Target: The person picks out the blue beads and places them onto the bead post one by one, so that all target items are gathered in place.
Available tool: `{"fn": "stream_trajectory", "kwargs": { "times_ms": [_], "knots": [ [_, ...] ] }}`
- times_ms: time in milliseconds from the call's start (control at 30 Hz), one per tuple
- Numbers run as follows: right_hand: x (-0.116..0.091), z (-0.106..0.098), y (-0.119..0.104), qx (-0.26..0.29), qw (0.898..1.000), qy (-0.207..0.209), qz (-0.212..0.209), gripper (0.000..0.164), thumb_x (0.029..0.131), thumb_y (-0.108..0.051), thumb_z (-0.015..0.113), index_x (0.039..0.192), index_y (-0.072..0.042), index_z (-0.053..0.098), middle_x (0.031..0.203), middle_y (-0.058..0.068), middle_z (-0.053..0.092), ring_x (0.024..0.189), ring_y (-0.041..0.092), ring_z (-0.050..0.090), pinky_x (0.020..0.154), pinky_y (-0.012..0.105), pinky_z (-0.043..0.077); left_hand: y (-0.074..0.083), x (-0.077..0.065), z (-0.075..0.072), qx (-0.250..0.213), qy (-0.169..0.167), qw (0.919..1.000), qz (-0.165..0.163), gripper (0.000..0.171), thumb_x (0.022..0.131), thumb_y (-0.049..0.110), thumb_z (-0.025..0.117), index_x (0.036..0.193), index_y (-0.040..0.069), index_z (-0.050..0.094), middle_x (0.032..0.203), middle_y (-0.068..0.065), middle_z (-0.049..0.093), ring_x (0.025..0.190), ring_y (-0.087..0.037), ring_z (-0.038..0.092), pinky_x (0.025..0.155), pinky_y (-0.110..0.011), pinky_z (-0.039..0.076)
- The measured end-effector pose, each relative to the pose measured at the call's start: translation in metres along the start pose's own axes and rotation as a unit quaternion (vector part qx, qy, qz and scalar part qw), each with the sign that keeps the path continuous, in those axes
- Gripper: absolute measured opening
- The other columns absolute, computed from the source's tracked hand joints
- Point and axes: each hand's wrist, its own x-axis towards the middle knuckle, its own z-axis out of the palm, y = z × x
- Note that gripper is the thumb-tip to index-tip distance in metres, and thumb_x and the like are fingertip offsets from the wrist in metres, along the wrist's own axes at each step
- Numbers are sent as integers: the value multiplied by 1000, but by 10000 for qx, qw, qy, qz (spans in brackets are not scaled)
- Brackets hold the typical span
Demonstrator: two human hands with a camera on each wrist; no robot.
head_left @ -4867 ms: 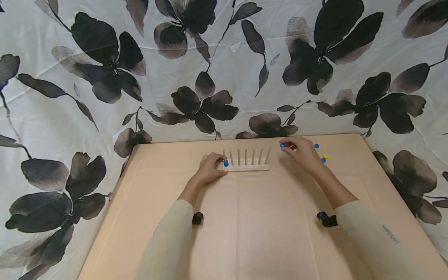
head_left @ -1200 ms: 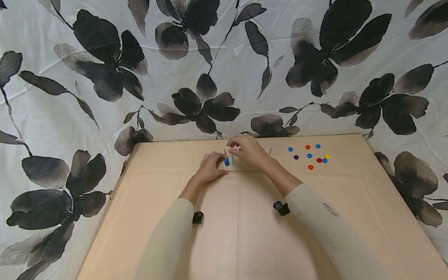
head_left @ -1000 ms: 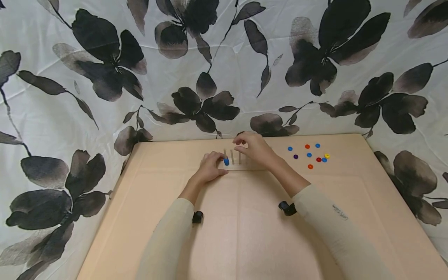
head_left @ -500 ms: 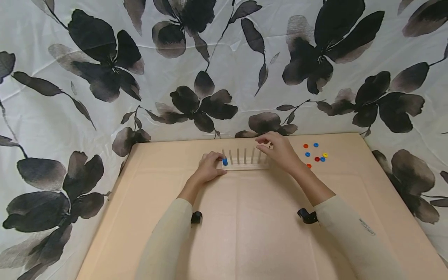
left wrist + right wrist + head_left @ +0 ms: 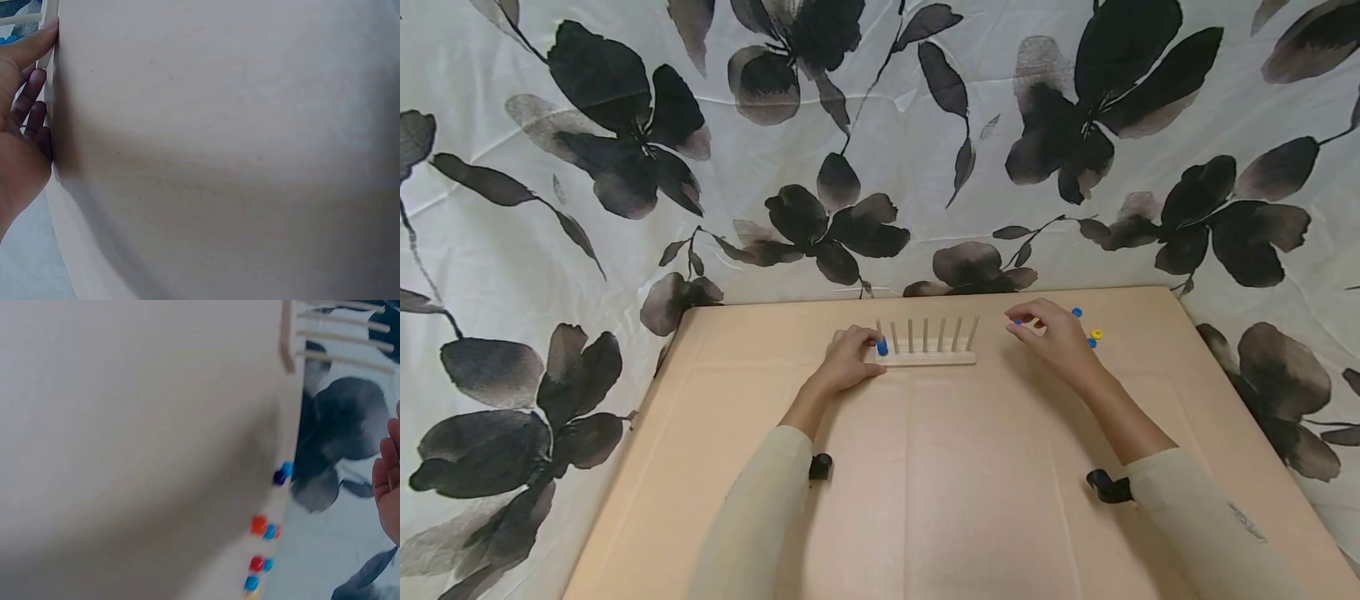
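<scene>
A wooden peg rack [image 5: 936, 359] with a row of upright pegs stands near the table's back edge. Blue beads [image 5: 882, 346] sit low on its leftmost peg. My left hand [image 5: 847, 358] grips the rack's left end, thumb [image 5: 45, 36] against the front of the base. Right of the rack, my right hand [image 5: 1054, 335] hovers with bent, parted fingers above a blue bead [image 5: 1018, 322]. In the right wrist view that blue bead [image 5: 287, 468] lies on the table beside a purple bead [image 5: 279, 478], with the hand [image 5: 390, 481] apart from both.
Beyond the right hand lie a yellow bead [image 5: 1097, 334] and more blue beads [image 5: 1077, 312]. Red and orange beads [image 5: 258, 525] show in the right wrist view; the hand hides them from the head view. A floral cloth [image 5: 835, 150] hangs behind the table [image 5: 985, 500].
From above the rack, my right hand has moved right to the loose beads, coming over the nearest blue one. My left hand has stayed at the rack's left end.
</scene>
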Motion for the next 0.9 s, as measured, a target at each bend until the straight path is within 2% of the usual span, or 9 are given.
{"fn": "stream_trajectory", "kwargs": {
  "times_ms": [100,300,467,633,900],
  "knots": [
    [-4,-5,17,-48,10000,46,35,22,93,-11,78,113,-5,74,108,11,73,100,24,63,84,31,48,-1,2,2,29,27,10000,-13,53,84,27,88,130,13,65,128,-5,61,124,-29,44,110,-45,35],
    [-7,-13,50,-314,9992,-41,243,21,92,-9,77,112,-3,74,109,13,71,98,31,62,83,42,49,-1,6,3,11,101,9999,-44,54,83,25,88,130,13,65,127,-6,62,125,-29,44,111,-46,35],
    [-5,-20,69,-524,9961,-347,614,22,95,-11,74,116,-2,73,117,18,69,101,34,59,84,46,50,0,8,3,62,113,9999,-57,55,84,26,88,132,12,64,128,-6,62,126,-29,44,111,-46,35],
    [4,-25,82,-580,9904,-789,971,29,98,-14,71,123,1,70,129,26,63,107,45,64,90,57,55,3,10,2,59,95,9999,-102,57,84,25,87,134,10,63,130,-7,62,128,-30,44,112,-46,34],
    [17,-28,105,-686,9871,-1089,949,33,98,-13,70,124,7,67,125,31,63,112,49,62,96,61,49,4,15,3,55,133,9998,-151,56,85,26,87,134,11,63,130,-6,61,128,-30,43,112,-46,34]
  ]
}}
